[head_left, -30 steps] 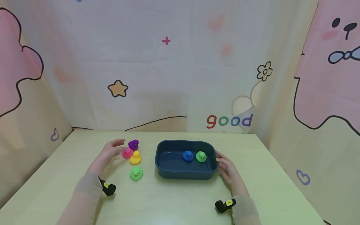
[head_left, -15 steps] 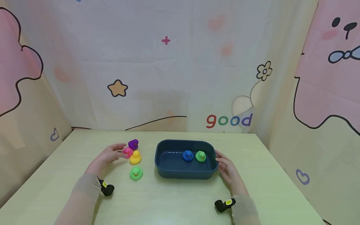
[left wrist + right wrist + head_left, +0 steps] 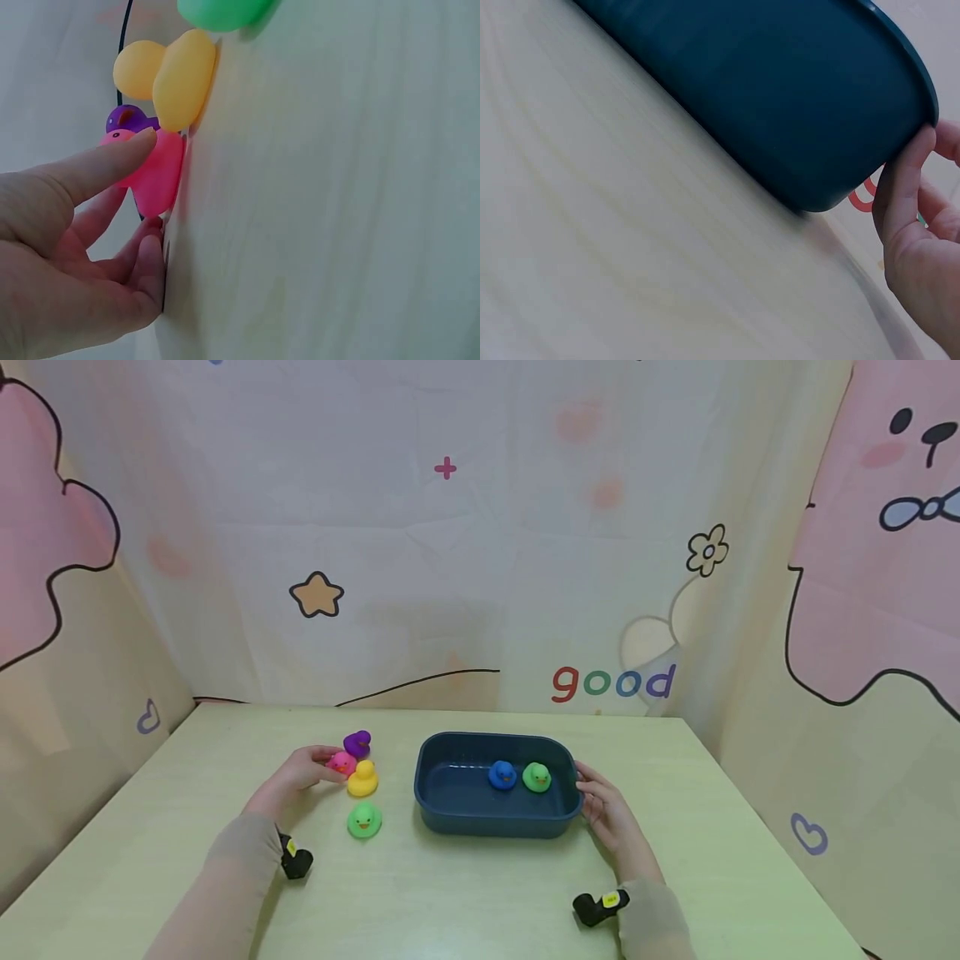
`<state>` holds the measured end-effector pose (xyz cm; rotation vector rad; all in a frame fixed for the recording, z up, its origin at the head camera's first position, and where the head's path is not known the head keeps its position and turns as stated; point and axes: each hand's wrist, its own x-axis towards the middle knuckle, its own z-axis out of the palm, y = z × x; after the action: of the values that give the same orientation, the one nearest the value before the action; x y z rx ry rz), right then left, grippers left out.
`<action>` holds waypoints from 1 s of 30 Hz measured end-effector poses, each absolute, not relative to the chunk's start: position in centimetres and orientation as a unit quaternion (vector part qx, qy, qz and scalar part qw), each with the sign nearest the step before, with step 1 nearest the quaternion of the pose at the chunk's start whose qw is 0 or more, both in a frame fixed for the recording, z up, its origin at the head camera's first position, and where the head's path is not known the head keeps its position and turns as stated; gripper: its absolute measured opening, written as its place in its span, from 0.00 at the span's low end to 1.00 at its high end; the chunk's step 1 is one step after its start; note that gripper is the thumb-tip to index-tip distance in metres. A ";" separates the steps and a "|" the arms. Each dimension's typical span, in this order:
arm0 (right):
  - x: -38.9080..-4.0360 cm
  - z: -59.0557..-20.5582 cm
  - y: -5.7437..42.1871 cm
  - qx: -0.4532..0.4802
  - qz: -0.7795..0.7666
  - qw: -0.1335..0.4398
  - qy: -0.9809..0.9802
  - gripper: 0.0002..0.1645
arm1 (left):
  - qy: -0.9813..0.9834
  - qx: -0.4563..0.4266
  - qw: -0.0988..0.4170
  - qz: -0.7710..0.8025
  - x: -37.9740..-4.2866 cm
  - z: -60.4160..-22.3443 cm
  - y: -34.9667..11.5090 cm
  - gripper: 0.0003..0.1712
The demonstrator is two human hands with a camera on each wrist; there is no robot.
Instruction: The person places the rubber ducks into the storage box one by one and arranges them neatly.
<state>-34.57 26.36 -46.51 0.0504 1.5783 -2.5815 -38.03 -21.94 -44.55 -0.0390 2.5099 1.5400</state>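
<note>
My left hand (image 3: 302,768) is at the pink rubber duck (image 3: 159,176), thumb on its near side and fingers on the far side, pinching it on the table. Right beside it are a purple duck (image 3: 357,743) and a yellow duck (image 3: 363,779). A green duck (image 3: 364,820) sits a little nearer the front. In the dark blue bin (image 3: 480,825) stand a blue duck (image 3: 502,775) and a light green duck (image 3: 536,777). My right hand (image 3: 609,814) rests its fingertips against the bin's right end, just under the rim in the right wrist view.
The pale wooden table (image 3: 465,902) runs back to a printed cloth backdrop (image 3: 390,543), with cloth on both sides too. Black wrist cameras (image 3: 297,858) are strapped over both sleeves.
My left hand has lowered, and its thumb and fingers have closed in on the pink duck. The right hand and the bin have stayed in place.
</note>
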 end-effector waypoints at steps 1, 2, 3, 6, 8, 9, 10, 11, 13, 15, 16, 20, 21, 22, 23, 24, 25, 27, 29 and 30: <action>-34.6 -46.5 26.4 0.016 -0.851 0.058 0.521 0.22 | 0.847 -0.020 0.099 0.522 -38.1 -44.5 -21.8 0.39; -34.5 -46.5 26.4 0.015 -0.851 0.057 0.521 0.22 | 0.846 -0.023 0.099 0.524 -38.1 -44.5 -21.7 0.39; -34.5 -46.5 26.4 0.013 -0.851 0.058 0.522 0.22 | 0.844 -0.026 0.101 0.526 -38.2 -44.5 -21.5 0.39; -34.5 -46.5 26.4 0.009 -0.849 0.057 0.525 0.22 | 0.837 -0.043 0.108 0.534 -38.3 -44.5 -21.3 0.39; -34.5 -46.5 26.4 0.008 -0.850 0.059 0.524 0.22 | 0.832 -0.052 0.112 0.541 -38.3 -44.6 -21.2 0.39; -34.5 -46.5 26.4 0.008 -0.849 0.060 0.524 0.22 | 0.829 -0.058 0.112 0.544 -38.3 -44.6 -21.1 0.39; -34.4 -46.5 26.4 0.008 -0.850 0.059 0.524 0.22 | 0.827 -0.062 0.112 0.547 -38.3 -44.6 -21.1 0.39; -34.4 -46.5 26.4 0.010 -0.850 0.061 0.523 0.22 | 0.826 -0.062 0.110 0.549 -38.3 -44.7 -21.1 0.39; -34.4 -46.4 26.4 0.012 -0.850 0.062 0.523 0.22 | 0.823 -0.062 0.107 0.554 -38.2 -44.8 -21.1 0.39; -34.4 -46.4 26.4 0.015 -0.850 0.063 0.523 0.22 | 0.823 -0.058 0.101 0.555 -38.2 -44.9 -21.1 0.38; -34.4 -46.4 26.4 0.017 -0.851 0.063 0.522 0.22 | 0.824 -0.058 0.098 0.555 -38.2 -45.0 -21.1 0.39; -34.4 -46.4 26.4 0.023 -0.853 0.065 0.517 0.21 | 0.829 -0.064 0.091 0.548 -38.4 -45.2 -21.3 0.40; -34.4 -46.4 26.4 0.022 -0.854 0.065 0.516 0.21 | 0.830 -0.069 0.092 0.546 -38.4 -45.2 -21.3 0.41; -34.4 -46.4 26.4 0.021 -0.853 0.064 0.517 0.21 | 0.831 -0.072 0.092 0.544 -38.4 -45.2 -21.3 0.42; -34.4 -46.5 26.4 0.020 -0.853 0.064 0.518 0.21 | 0.832 -0.074 0.093 0.542 -38.4 -45.2 -21.4 0.42; -34.4 -46.5 26.4 0.019 -0.852 0.063 0.519 0.22 | 0.834 -0.073 0.092 0.539 -38.4 -45.1 -21.4 0.42; -34.4 -46.5 26.4 0.018 -0.852 0.062 0.519 0.22 | 0.834 -0.073 0.094 0.538 -38.4 -45.1 -21.4 0.42; -34.5 -46.5 26.4 0.016 -0.851 0.059 0.521 0.22 | 0.836 -0.072 0.097 0.535 -38.2 -44.9 -21.5 0.43; -34.5 -46.5 26.4 0.017 -0.851 0.059 0.521 0.23 | 0.837 -0.075 0.102 0.532 -38.1 -44.7 -21.6 0.44; -34.5 -46.5 26.4 0.018 -0.852 0.059 0.520 0.23 | 0.838 -0.076 0.106 0.530 -38.0 -44.6 -21.6 0.44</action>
<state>-34.51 26.40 -46.53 0.0534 1.5760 -2.5801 -37.96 -21.61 -44.57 -0.2243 2.4681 1.5628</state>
